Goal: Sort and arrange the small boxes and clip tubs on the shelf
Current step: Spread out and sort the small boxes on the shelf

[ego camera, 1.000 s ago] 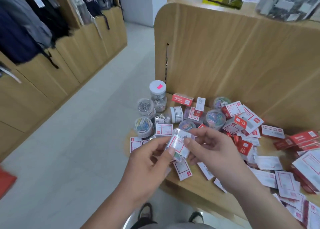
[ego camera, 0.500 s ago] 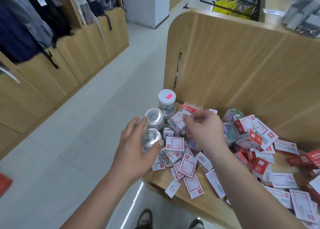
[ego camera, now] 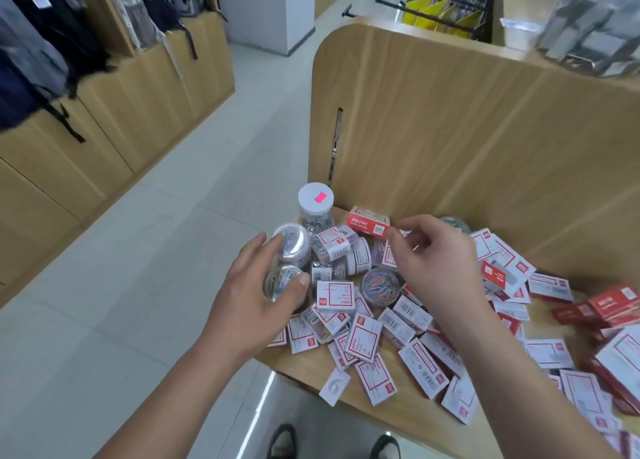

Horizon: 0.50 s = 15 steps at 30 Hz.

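- The left hand is curling round a clear clip tub of coloured clips at the left end of the shelf. The thumb is pressing its right side, and the fingers are reaching past it to touch a second tub of silver clips just behind.
- The right hand is hovering over the pile with its fingers loosely curled. Thumb and forefinger are sitting close together near a red box; whether they are pinching anything cannot be told.
- Between the hands a small box with a white label is lying tilted on top of the tubs. A tub of mixed coloured clips and a flat labelled box are crowding in just in front of it.
- A tall jar with a white lid and a pink sticker is standing upright behind the tubs, against the wooden back panel.
- A heap of loose boxes is spreading rightward across the shelf, some overlapping, some hanging near the front edge. Darker red boxes are piling up at the far right.
- Wooden cabinets with hanging bags are lining the far side of the aisle.
- A second ago both hands were holding the small box together in front of the shelf. Half a second ago the right hand alone was carrying it over the tubs. Now it is resting there, the right hand is drawing off to the right, and the left hand is staying on the tubs.
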{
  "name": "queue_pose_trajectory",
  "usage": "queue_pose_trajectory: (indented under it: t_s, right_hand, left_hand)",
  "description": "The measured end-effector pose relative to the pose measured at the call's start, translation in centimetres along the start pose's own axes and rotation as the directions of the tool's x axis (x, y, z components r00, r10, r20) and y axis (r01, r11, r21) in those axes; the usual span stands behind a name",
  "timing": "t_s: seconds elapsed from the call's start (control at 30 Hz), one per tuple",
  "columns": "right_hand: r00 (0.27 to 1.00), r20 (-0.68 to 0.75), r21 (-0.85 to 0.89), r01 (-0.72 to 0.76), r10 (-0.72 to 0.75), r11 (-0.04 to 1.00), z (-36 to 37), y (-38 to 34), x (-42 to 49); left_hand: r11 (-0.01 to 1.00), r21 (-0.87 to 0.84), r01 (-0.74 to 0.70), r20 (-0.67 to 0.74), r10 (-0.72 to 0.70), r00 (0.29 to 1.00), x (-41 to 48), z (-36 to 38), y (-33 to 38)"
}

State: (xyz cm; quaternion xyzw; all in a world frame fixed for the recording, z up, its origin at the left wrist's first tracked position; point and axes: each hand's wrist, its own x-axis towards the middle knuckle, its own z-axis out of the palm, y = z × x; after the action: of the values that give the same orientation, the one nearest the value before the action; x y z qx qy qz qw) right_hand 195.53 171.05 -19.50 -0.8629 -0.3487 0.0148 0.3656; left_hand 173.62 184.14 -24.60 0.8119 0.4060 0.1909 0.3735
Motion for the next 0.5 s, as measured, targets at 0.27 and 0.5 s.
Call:
queue_pose_trajectory:
  t_s: [0.27,0.5]
  right_hand:
    - [0.941,0.057,-0.317,0.335,-0.335,0.887,0.5,0.1,3.0]
    - [0.843,0.536,-0.554,0.304,0.052,0.775,3.4,-1.6,8.1]
  left_hand:
    - [0.99,0.077,-0.115,-0.079,0.121,0.989,0.4,0.0,1.6]
    - [0.989,0.074,-0.127,-0.057,0.131,0.99,1.2,0.9,1.7]
